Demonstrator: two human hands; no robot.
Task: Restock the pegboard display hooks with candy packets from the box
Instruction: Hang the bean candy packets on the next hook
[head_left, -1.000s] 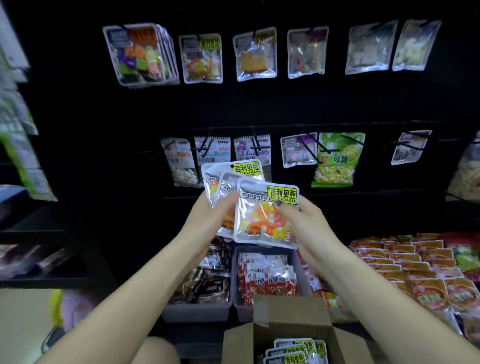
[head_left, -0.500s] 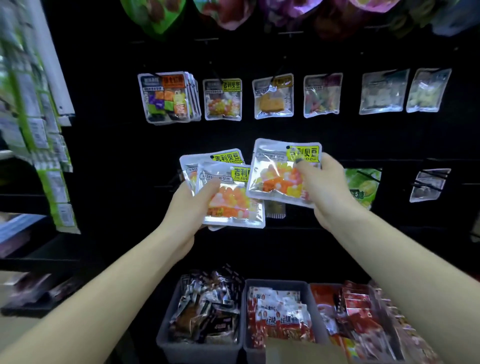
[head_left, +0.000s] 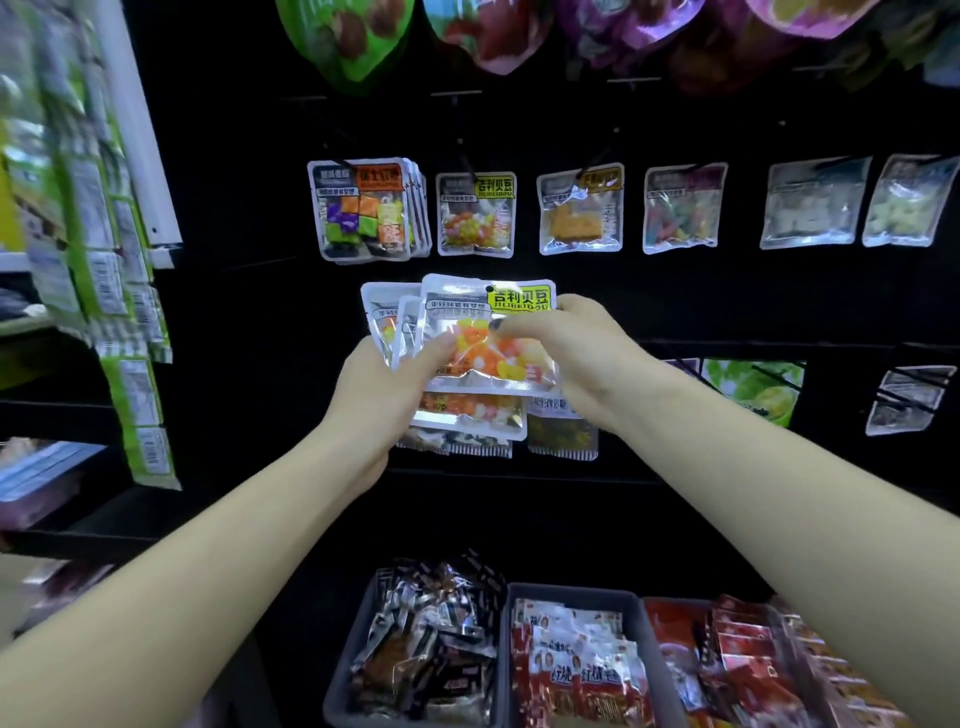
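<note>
Both hands are raised in front of the black pegboard (head_left: 675, 301). My left hand (head_left: 384, 400) grips a small stack of clear candy packets (head_left: 467, 413) with orange and yellow sweets, thumb over the front. My right hand (head_left: 576, 348) pinches the front candy packet (head_left: 467, 322) by its right side, under its yellow label. This packet overlaps the stack. Above them one matching packet (head_left: 475, 215) with the same yellow label hangs on a display hook. The box is out of view.
The upper hook row holds other clear packets, a cube-candy stack (head_left: 363, 210) at left and several more to the right. Large bags (head_left: 353, 36) hang at the top. Grey bins (head_left: 511, 597) of wrapped snacks sit below. A shelf rack with green packets (head_left: 109, 291) stands at left.
The view has tilted upward, so the box has dropped out of sight. Both hands rose with the packets. The right hand's packet moved back left over the stack in my left hand.
</note>
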